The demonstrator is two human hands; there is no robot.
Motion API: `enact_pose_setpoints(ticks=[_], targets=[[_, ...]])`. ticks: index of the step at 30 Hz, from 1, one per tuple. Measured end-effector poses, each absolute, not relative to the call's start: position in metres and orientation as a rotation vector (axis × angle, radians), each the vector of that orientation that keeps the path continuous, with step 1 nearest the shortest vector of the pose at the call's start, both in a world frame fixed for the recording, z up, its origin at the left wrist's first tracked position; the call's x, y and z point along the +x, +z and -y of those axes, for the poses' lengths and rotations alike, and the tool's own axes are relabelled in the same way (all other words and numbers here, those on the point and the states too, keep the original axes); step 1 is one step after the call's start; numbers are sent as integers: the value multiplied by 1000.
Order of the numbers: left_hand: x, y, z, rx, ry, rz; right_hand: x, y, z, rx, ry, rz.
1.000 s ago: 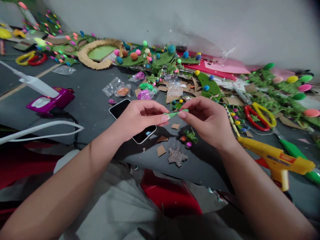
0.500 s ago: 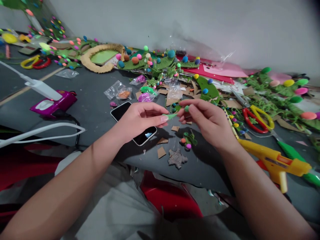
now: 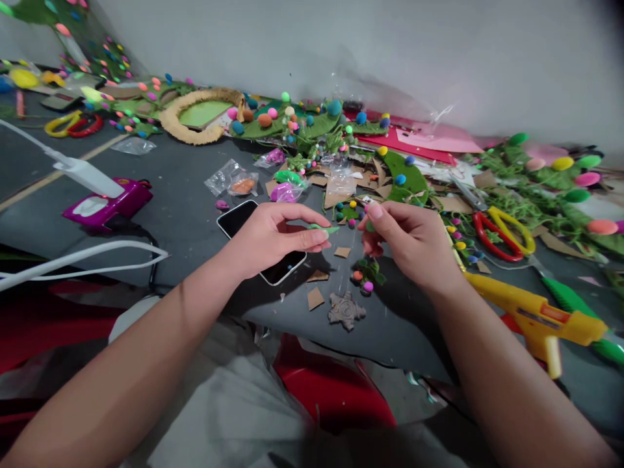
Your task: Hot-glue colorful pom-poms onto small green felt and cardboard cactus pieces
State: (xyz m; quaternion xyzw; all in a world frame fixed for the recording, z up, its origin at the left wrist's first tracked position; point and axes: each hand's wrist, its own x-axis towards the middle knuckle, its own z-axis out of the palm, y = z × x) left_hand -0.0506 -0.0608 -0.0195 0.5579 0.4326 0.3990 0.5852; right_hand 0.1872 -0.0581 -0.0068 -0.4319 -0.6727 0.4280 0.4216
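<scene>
My left hand (image 3: 285,234) pinches a small pointed piece of green clay (image 3: 332,229) between thumb and fingers, above a phone (image 3: 236,221) lying on the table. To its right, my right hand (image 3: 402,240) is closed with a small lump of green clay (image 3: 370,225) partly hidden between its fingers. A gap separates the two hands. Below them lies a small leafy green piece with coloured balls (image 3: 369,275). Nearer the table's front edge sits a grey star-shaped piece (image 3: 345,311), beside cardboard scraps (image 3: 315,298).
A yellow glue gun (image 3: 541,312) and red-and-yellow scissors (image 3: 504,234) lie on the right. Bagged coloured clay (image 3: 287,188), a tan ring (image 3: 170,120) and green leaves with balls line the back. A purple device with a white charger (image 3: 107,201) stands at left.
My hands have moved apart. The right hand has drawn away to the right with its green lump, while the left keeps the pointed green piece.
</scene>
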Motion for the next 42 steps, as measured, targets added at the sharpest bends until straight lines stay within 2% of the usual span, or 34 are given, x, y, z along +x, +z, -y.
enact_pose_setpoints(ticks=[10,19,26,34,42], targets=[[-62,-12,54,1249,1001,-1023,186,-4,59,-1072,1048,1726],[-109,5,37,1298,1407,-1084,188,-6,59,-1061,1056,1736],[-126,5,26,1240,1572,-1191,188,-7,59,-1067,1049,1740],[-120,-5,17,1195,1501,-1096,194,0,58,-1101,955,1744],[-102,-10,24,1293,1393,-1123,205,-7,42,-1052,746,1418]])
